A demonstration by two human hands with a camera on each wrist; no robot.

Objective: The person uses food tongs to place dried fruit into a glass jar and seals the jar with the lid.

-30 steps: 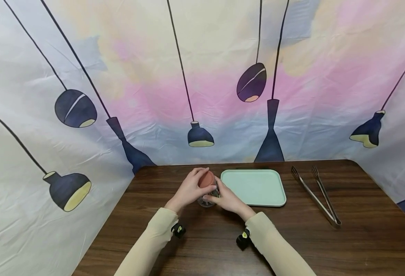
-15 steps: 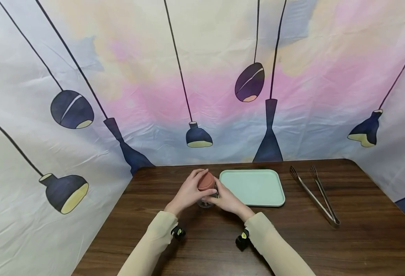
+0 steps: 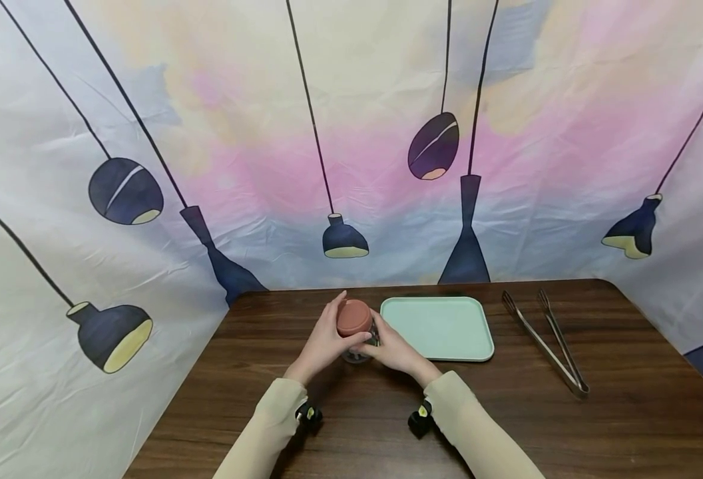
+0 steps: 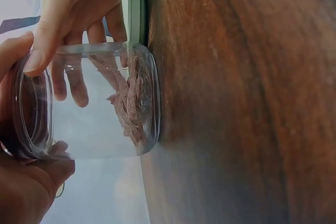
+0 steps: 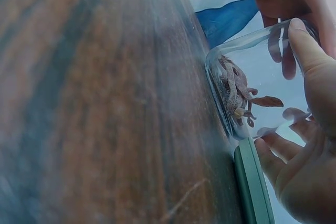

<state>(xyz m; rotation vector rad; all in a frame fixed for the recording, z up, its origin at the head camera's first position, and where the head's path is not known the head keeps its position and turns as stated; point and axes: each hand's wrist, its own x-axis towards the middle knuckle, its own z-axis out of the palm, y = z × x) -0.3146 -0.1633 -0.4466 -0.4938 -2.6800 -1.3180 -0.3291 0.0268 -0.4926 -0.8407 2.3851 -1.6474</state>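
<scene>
A clear jar (image 4: 97,121) with a reddish-pink round lid (image 3: 354,317) stands upright on the table, left of the mint-green tray (image 3: 438,328). Brown, dried-looking strips (image 4: 131,100) lie at its bottom; what they are I cannot tell. My left hand (image 3: 323,341) holds the lid, thumb along the near side and fingers around the left. With my right hand (image 3: 396,346) I grip the jar from the right, its thumb across the front just below the lid. Both wrist views show the jar's base touching the table. The hands hide much of the jar in the head view.
Metal tongs (image 3: 549,346) lie spread on the table (image 3: 645,372), right of the tray. A cloth (image 3: 237,153) printed with hanging lamps rises behind the table's far edge. Each wrist carries a small black camera (image 3: 309,417).
The lid now looks more level and sits slightly farther left. My left fingers have shifted left around it, exposing more of its top. The right hand keeps its hold; tray and tongs stay put.
</scene>
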